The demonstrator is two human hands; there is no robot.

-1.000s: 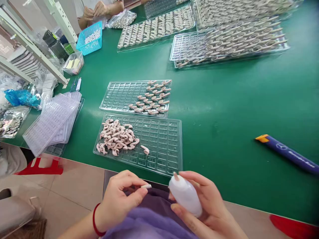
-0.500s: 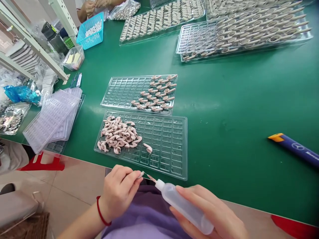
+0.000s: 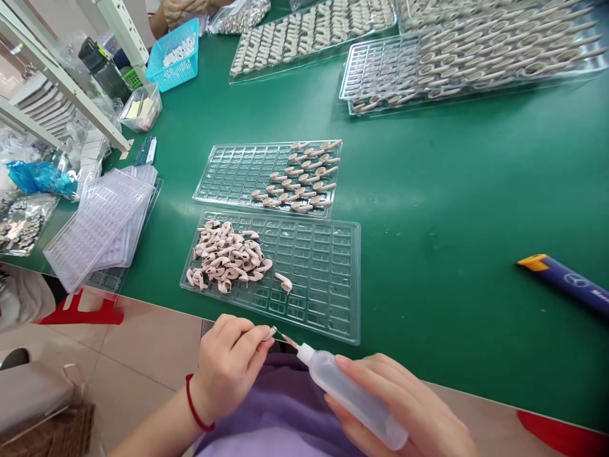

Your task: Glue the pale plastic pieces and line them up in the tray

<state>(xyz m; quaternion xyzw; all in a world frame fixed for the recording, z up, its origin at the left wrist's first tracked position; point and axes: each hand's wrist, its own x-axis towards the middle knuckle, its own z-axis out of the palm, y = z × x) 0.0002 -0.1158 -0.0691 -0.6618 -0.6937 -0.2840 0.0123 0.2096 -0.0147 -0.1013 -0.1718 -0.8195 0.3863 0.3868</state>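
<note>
Two hands work close together at the near edge of the green tabletop (image 3: 428, 209), above a purple lap. The left hand (image 3: 228, 365), with a red cord at the wrist, has its thumb and forefinger pinched shut on a small pale piece (image 3: 270, 332), the other fingers curled in. The right hand (image 3: 404, 406) is wrapped around a translucent squeeze bottle (image 3: 349, 393) lying nearly flat, its thin nozzle tip (image 3: 288, 341) pointing left and meeting the held piece, or stopping just short of it; the contact is too small to judge.

Just beyond the hands lies a clear compartment tray (image 3: 323, 279) with a loose heap of pinkish curved pieces (image 3: 228, 257) on its left part and one stray piece (image 3: 284, 282) beside the heap. Farther off sits a second clear tray (image 3: 228, 178), with similar pieces set in rows (image 3: 304, 178) on its right side. A stack of clear trays (image 3: 95, 222) lies to the left. At the right edge lies a blue tool with an orange end (image 3: 566, 282). Filled trays (image 3: 457, 57) line the far side, and near a blue basket (image 3: 174, 54) at the far left another person's hands (image 3: 178, 9) show.
</note>
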